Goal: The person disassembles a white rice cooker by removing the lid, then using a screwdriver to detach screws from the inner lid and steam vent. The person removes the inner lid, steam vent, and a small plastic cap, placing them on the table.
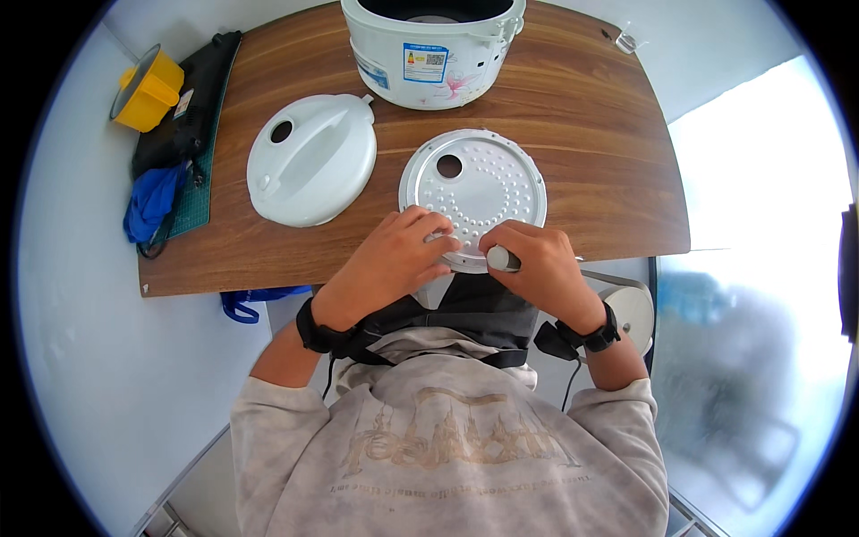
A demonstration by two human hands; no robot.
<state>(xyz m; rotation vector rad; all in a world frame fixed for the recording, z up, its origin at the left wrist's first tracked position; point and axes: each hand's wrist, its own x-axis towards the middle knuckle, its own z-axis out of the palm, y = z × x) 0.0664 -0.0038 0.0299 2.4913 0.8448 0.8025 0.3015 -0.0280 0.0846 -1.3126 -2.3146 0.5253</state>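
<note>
A round silvery metal inner lid plate (510,166) with raised dots and one hole lies at the table's near edge. My left hand (403,255) is at its near left rim, fingers curled and fingertips gripping the edge. In my right hand (541,259), fingers are wrapped round a tool with a pale grey cylindrical handle (503,259); its tip is hidden, so its kind cannot be told. This hand is over the plate's near right rim. Left of the plate rests a white outer lid (313,161) with a moulded handle and a round hole.
Behind the plate stands a white rice cooker body (420,72), open on top. At the far left are a yellow pot (159,85), a black case (201,98), blue cloth (150,201) and a green mat (192,210). A small clear container (626,40) sits at the back right.
</note>
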